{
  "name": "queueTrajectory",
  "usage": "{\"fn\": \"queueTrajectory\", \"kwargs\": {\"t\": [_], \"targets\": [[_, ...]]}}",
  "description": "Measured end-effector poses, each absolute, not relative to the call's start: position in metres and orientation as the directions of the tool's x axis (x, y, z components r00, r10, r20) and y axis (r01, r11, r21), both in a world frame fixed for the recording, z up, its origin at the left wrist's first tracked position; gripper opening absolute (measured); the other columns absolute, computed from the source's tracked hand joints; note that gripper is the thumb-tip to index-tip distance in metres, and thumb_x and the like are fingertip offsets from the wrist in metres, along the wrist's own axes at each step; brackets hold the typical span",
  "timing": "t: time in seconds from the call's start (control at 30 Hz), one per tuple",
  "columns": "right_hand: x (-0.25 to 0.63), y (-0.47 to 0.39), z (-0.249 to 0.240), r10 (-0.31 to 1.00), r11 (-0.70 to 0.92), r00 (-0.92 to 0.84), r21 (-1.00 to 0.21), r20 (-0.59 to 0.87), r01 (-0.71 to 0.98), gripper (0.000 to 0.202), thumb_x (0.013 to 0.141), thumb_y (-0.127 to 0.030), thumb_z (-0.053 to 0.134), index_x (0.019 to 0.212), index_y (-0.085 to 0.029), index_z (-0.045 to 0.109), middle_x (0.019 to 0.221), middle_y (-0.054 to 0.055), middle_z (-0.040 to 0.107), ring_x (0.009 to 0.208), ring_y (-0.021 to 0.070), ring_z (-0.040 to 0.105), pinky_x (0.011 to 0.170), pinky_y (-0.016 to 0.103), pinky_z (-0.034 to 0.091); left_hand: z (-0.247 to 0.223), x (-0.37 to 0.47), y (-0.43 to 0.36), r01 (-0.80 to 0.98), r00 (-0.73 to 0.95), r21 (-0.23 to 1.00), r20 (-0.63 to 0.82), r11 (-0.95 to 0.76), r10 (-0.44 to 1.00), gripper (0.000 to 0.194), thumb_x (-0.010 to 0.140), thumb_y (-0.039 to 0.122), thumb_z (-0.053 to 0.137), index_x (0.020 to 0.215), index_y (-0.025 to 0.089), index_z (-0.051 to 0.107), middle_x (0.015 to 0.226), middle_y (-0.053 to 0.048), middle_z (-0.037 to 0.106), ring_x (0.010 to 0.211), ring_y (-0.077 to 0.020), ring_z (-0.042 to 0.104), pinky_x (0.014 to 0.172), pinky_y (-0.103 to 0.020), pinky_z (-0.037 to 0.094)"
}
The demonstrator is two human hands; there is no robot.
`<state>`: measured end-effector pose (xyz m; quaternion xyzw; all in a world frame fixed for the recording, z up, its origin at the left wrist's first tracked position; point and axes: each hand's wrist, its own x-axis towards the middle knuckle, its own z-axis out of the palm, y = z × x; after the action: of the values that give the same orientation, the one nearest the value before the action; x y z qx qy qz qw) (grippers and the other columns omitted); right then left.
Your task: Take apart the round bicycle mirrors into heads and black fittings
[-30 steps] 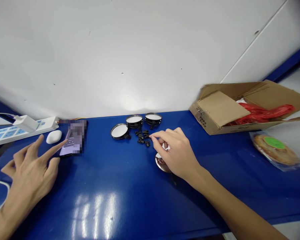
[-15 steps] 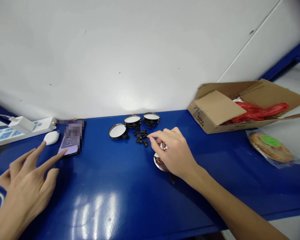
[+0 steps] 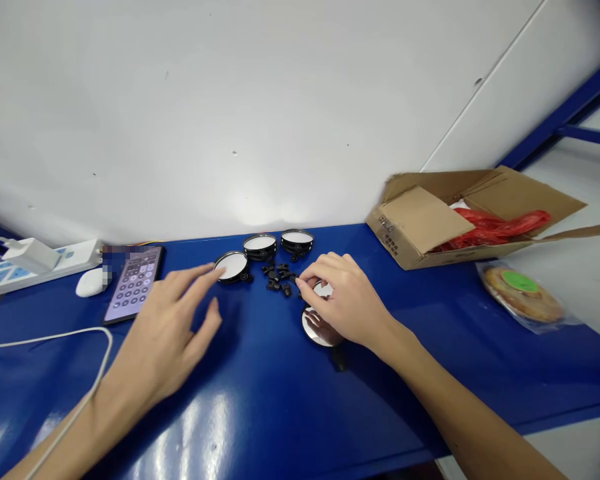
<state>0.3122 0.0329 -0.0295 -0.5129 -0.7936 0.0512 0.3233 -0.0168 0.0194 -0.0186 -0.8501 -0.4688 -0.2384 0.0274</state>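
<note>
My left hand (image 3: pixel 173 327) reaches over the blue table with fingers apart and holds nothing. Its fingertips overlap the leftmost round mirror (image 3: pixel 234 268) in view; whether they touch it I cannot tell. A middle mirror (image 3: pixel 260 246) and a right one (image 3: pixel 297 239) sit behind, all black-rimmed. Several small black clamp-like parts (image 3: pixel 279 274) lie in a pile before them. Beside that pile my right hand (image 3: pixel 347 300) is closed in a pinch; anything between thumb and forefinger is too small to make out. Beneath it are a round mirror (image 3: pixel 317 328) and another reflective disc (image 3: pixel 324 289), both partly covered.
A phone (image 3: pixel 133 283) showing a keypad and a white case (image 3: pixel 91 283) lie at left by a power strip (image 3: pixel 77 257). A white cable (image 3: pixel 105 353) crosses my left forearm. At right stand an open cardboard box (image 3: pixel 415 220) and a wrapped round pastry (image 3: pixel 525 300).
My left hand has moved right from beside the phone to the leftmost mirror. The right hand stays pinched near the black parts. The view has shifted slightly.
</note>
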Motion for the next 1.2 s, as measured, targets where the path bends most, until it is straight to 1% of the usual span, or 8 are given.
{"fn": "queueTrajectory", "kwargs": {"t": [0.23,0.37,0.53,0.63,0.8,0.93,1.03,1.2], "targets": [[0.321,0.036,-0.034,0.891,0.29,-0.097,-0.389,0.444,0.874,0.014,0.109,-0.029,0.072,0.096,-0.025,0.066,0.101,0.006,0.072,0.086,0.0248,0.068,0.083,0.042,0.047,-0.025,0.033,-0.004,0.547,0.652,0.197,0.51,-0.814,0.562,0.038,0.117,0.014,0.058,0.151,0.022,0.073,0.13,-0.012,0.088,0.114,-0.0302,0.082,0.098,-0.048,0.063],[0.325,0.031,-0.029,0.926,0.253,-0.117,-0.359,0.358,0.898,0.029,0.099,-0.044,0.091,0.101,-0.025,0.068,0.103,0.005,0.071,0.09,0.0286,0.07,0.082,0.042,0.046,-0.035,0.035,-0.003,0.512,0.641,0.173,0.574,-0.841,0.509,0.035,0.116,0.006,0.059,0.147,0.016,0.071,0.116,-0.012,0.087,0.102,-0.0279,0.081,0.093,-0.045,0.062],[0.329,0.026,-0.019,0.965,0.252,-0.21,-0.34,0.156,0.906,0.032,0.102,-0.05,0.091,0.108,-0.027,0.069,0.111,0.005,0.073,0.102,0.0302,0.071,0.088,0.043,0.048,-0.044,0.028,-0.005,0.553,0.599,0.163,0.604,-0.817,0.526,0.034,0.116,0.008,0.058,0.145,0.024,0.069,0.108,-0.007,0.086,0.095,-0.0257,0.082,0.088,-0.042,0.062],[0.329,0.025,-0.016,0.97,0.241,-0.218,-0.338,0.105,0.91,0.031,0.101,-0.045,0.093,0.112,-0.027,0.07,0.113,0.006,0.072,0.108,0.0309,0.07,0.088,0.042,0.05,-0.045,0.02,-0.005,0.691,0.501,0.13,0.622,-0.711,0.601,0.037,0.115,0.015,0.062,0.15,0.026,0.068,0.119,-0.013,0.085,0.105,-0.0339,0.082,0.095,-0.051,0.061],[0.33,0.026,-0.013,0.975,0.22,-0.205,-0.32,0.079,0.922,0.028,0.105,-0.047,0.087,0.112,-0.027,0.07,0.114,0.006,0.072,0.11,0.0311,0.07,0.088,0.042,0.051,-0.047,0.008,-0.002,0.951,0.238,0.041,0.532,-0.305,0.813,0.068,0.117,0.045,0.061,0.173,0.007,0.058,0.157,-0.039,0.066,0.137,-0.0647,0.068,0.113,-0.083,0.048],[0.331,0.027,-0.01,0.983,0.185,-0.175,-0.315,0.061,0.931,0.027,0.109,-0.052,0.079,0.113,-0.027,0.069,0.114,0.006,0.071,0.112,0.0319,0.07,0.091,0.044,0.052,-0.049,0.005,-0.002,0.972,0.116,-0.229,0.315,-0.043,0.942,0.085,0.121,0.063,0.047,0.184,0.006,0.048,0.156,-0.041,0.062,0.119,-0.0639,0.075,0.103,-0.079,0.054],[0.329,0.028,-0.009,0.985,0.172,-0.166,-0.312,0.047,0.934,0.024,0.11,-0.05,0.076,0.113,-0.027,0.069,0.113,0.006,0.072,0.112,0.0318,0.071,0.09,0.043,0.053,-0.051,-0.002,0.004,0.975,0.107,-0.218,0.298,-0.041,0.948,0.089,0.122,0.067,0.041,0.185,0.005,0.047,0.141,-0.04,0.068,0.104,-0.0617,0.078,0.092,-0.078,0.058],[0.324,0.03,-0.012,0.989,0.149,-0.14,-0.301,0.052,0.942,0.019,0.112,-0.045,0.074,0.114,-0.027,0.069,0.117,0.007,0.072,0.115,0.033,0.071,0.095,0.046,0.053,-0.055,-0.017,0.028,0.986,0.144,-0.131,0.389,-0.1,0.91,0.089,0.121,0.067,0.043,0.182,0.003,0.049,0.159,-0.042,0.06,0.152,-0.0662,0.062,0.122,-0.081,0.047]]}}
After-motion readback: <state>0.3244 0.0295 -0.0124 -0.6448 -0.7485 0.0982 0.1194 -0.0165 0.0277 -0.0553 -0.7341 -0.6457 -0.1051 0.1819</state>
